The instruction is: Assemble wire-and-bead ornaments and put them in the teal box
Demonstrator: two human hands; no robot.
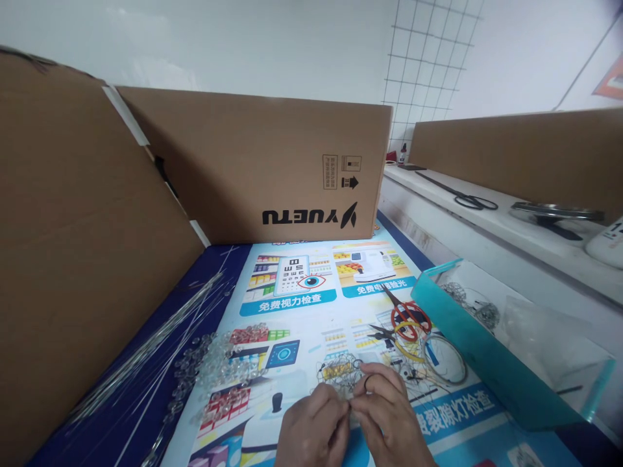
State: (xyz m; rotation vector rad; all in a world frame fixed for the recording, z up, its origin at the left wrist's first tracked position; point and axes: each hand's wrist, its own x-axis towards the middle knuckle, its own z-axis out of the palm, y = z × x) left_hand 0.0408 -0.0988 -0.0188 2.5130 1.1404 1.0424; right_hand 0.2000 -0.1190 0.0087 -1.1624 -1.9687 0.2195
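Near the bottom centre, my left hand [314,425] and my right hand [387,412] meet at the fingertips. Both are closed in a pinch; what lies between the fingers is too small to make out. A dark ring is on a finger of my right hand. Just beyond the fingers is a tangle of thin wire [338,371]. Clear beads [219,363] are spread to the left on the printed sheet. Pliers with yellow handles [402,340] and scissors with red handles [411,318] lie to the right, beside a coil of wire [445,359].
Straight wires [150,347] lie along the left side. A teal-edged box [487,350] with wire coils and a clear bag stands on the right. Cardboard panels [243,162] rise behind and left. A white ledge [438,188] at right holds black scissors [467,200].
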